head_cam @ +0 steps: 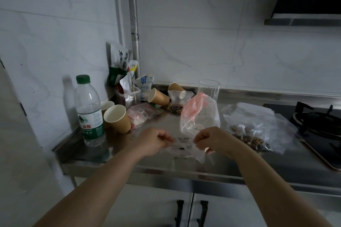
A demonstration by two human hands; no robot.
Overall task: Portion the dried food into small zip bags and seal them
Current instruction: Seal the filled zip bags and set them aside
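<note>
i have both hands out over the front of the steel counter [230, 164], holding one small clear zip bag [184, 148] between them just above the surface. my left hand [154, 142] has its fingers curled in and pinches the bag's left end; my right hand [212, 139] does the same on the right end, thumb and fingers closed on the plastic. the bag is crumpled and hangs a little below my right hand, and i can see a few dark bits through it, though i cannot tell exactly what they are. just behind my right hand a bigger clear bag with a pink top [200, 114] stands puffed up on the counter. to the right, beside the stove [317, 127], lies a loose plastic bag with the dark dried food [252, 134] in it. another small bag with dried bits [174, 107] lies further back, near a tall clear glass [209, 89]. on the left stands a water bottle [89, 110] with a green cap, with upright paper cups [118, 119] just beside it and two more paper cups tipped over [158, 96] behind. food packets [120, 62] lean in the corner by the wall pipe [133, 22].
</note>
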